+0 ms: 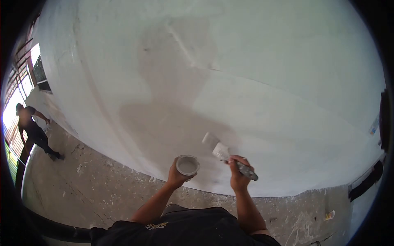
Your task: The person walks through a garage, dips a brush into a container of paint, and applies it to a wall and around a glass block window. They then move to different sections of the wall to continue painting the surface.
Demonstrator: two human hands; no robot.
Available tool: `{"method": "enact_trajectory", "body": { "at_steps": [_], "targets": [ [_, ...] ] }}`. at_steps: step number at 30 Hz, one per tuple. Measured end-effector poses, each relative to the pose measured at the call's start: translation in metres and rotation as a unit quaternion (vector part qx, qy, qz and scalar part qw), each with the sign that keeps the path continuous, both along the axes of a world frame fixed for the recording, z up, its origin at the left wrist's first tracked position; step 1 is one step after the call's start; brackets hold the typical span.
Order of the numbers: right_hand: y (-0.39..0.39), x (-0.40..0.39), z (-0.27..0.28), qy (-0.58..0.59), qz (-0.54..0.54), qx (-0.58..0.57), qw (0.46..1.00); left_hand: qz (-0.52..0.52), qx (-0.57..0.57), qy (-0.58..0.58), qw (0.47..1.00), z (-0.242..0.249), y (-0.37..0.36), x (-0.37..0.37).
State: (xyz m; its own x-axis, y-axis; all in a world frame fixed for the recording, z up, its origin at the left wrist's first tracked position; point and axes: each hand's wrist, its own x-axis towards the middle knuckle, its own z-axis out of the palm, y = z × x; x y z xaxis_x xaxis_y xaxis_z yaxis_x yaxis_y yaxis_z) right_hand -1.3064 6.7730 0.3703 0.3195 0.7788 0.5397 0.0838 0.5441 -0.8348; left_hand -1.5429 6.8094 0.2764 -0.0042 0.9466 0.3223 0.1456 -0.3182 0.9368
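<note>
My left hand (177, 175) is wrapped round a small round tub (188, 165), its open top facing up toward me with pale grey-white paint inside. In my right hand (239, 174) is a paintbrush (221, 151), gripped by its dark, paint-spattered handle. The brush's wide bristles are coated white and point up and left, over the wall's surface. A large pale wall (287, 110) fills the view ahead, with a shadow of a head and shoulders falling across it. A lighter diagonal streak and a thin line cross its upper middle.
Below the wall runs a concrete floor (94, 192) spattered with white spots. At far left another person (33, 129) in dark clothes stands by the wall, near a barred opening. A dark bar (366, 180) stands at the right edge, and a small yellowish piece (329, 215) lies on the floor.
</note>
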Motion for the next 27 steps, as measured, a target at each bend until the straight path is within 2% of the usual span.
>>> {"method": "enact_trajectory", "body": {
  "at_steps": [4, 5, 7, 10, 13, 16, 18, 19, 21, 23, 25, 27],
  "targets": [
    [0.009, -0.027, 0.057, -0.124, -0.056, 0.122, 0.983, -0.008, 0.0, 0.006, 1.0, -0.005, 0.006, -0.021],
    [0.006, -0.039, 0.068, -0.127, -0.062, 0.124, 0.982, -0.014, 0.002, 0.004, 1.0, -0.001, 0.0, -0.029],
    [-0.002, -0.064, 0.087, -0.147, -0.098, 0.202, 0.963, -0.023, 0.007, -0.012, 1.0, 0.002, -0.009, -0.041],
    [-0.005, -0.09, 0.111, -0.203, -0.135, 0.223, 0.944, -0.029, 0.032, -0.042, 0.998, -0.02, -0.002, -0.056],
    [-0.004, -0.097, 0.129, -0.169, -0.121, 0.255, 0.944, -0.039, 0.022, -0.019, 0.999, -0.012, -0.011, -0.062],
    [-0.009, -0.072, 0.144, -0.193, -0.217, 0.238, 0.927, -0.069, 0.023, -0.02, 0.997, -0.006, -0.012, -0.073],
    [-0.016, -0.03, 0.137, -0.138, -0.26, 0.231, 0.927, -0.074, 0.014, -0.017, 0.997, 0.009, -0.021, -0.079],
    [-0.026, -0.006, 0.137, -0.15, -0.318, 0.199, 0.915, -0.071, 0.001, -0.007, 0.997, 0.013, -0.022, -0.081],
    [-0.037, 0.044, 0.126, -0.127, -0.395, 0.156, 0.897, -0.065, 0.015, 0.0, 0.998, 0.008, -0.015, -0.084],
    [-0.047, 0.078, 0.126, -0.089, -0.442, 0.161, 0.878, -0.057, 0.003, 0.016, 0.998, 0.006, -0.011, -0.084],
    [-0.048, 0.094, 0.125, -0.158, -0.527, 0.166, 0.818, -0.072, -0.014, 0.012, 0.997, 0.002, -0.004, -0.078],
    [-0.015, 0.087, 0.119, -0.252, -0.456, 0.242, 0.819, -0.076, -0.036, 0.005, 0.996, -0.005, -0.004, -0.073]
  ]
}}
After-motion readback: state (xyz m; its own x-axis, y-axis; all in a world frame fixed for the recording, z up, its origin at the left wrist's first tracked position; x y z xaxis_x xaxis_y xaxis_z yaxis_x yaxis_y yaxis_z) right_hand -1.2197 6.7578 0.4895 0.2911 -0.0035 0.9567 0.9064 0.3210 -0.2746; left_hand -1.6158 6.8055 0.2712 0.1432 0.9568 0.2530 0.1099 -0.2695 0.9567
